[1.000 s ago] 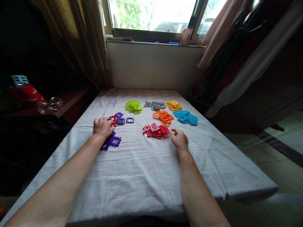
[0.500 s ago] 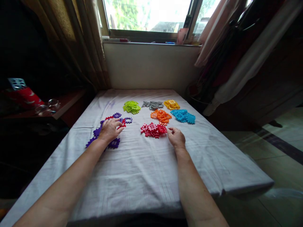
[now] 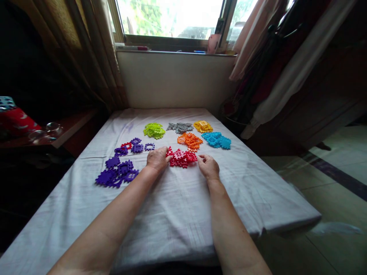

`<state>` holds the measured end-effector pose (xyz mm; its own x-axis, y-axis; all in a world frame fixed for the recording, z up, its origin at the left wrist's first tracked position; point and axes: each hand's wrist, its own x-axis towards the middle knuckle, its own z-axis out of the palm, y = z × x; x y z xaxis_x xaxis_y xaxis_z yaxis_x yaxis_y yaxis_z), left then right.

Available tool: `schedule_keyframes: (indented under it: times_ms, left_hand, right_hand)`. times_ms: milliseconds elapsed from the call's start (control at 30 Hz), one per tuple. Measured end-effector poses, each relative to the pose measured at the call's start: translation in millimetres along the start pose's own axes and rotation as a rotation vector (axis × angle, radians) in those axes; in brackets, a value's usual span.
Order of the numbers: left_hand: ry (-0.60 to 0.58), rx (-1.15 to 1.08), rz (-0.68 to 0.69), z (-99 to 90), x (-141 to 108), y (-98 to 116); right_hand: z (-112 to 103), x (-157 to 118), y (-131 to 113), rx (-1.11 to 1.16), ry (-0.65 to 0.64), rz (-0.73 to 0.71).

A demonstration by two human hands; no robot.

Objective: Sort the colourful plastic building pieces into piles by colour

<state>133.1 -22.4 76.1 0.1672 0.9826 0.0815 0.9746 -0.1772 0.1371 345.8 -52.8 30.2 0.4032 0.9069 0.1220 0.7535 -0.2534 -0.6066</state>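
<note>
A pile of red notched plastic pieces [image 3: 180, 158] lies near the middle of the cloth-covered table [image 3: 177, 214]. At its left edge my left hand [image 3: 157, 158] is closed on a red piece [image 3: 169, 152]. My right hand [image 3: 208, 166] touches the pile's right edge, its fingers pinched together; whether they grip a piece is too small to tell. Purple pieces [image 3: 116, 173] are spread to the left, with one red piece [image 3: 126, 146] among them. Just behind the red pile is an orange pile [image 3: 190, 141].
Farther back lie green [image 3: 154, 130], grey [image 3: 180, 127], yellow [image 3: 203, 126] and blue piles [image 3: 216, 140]. A side table [image 3: 69, 128] with glass items [image 3: 54, 130] stands left. Curtains and hanging clothes flank the window.
My left hand has moved right, from the purple pieces to the red pile, and carries a red piece. My right hand stays by the pile. The view has shifted slightly.
</note>
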Motion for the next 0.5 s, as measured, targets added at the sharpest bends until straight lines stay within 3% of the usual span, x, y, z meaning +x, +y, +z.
schedule_keyframes:
  times_ms: [133,233,333,500]
  left_hand:
    - [-0.028,0.021,-0.012,1.1,0.1,0.4]
    - [-0.026,0.031,-0.029,-0.7,2.9,-11.7]
    - [-0.003,0.062,-0.085,-8.3,10.5,-40.4]
    - [-0.009,0.153,-0.255,-25.6,28.7,-109.8]
  right_hand:
    - [-1.9,0.2,-0.6,0.006,-0.026,0.023]
    - [-2.4,0.1,-0.7,0.007,-0.036,0.024]
    - [-1.5,0.1,-0.1,0.007,-0.034,0.017]
    - [2.5,0.7,3.3,-0.008,-0.012,-0.01]
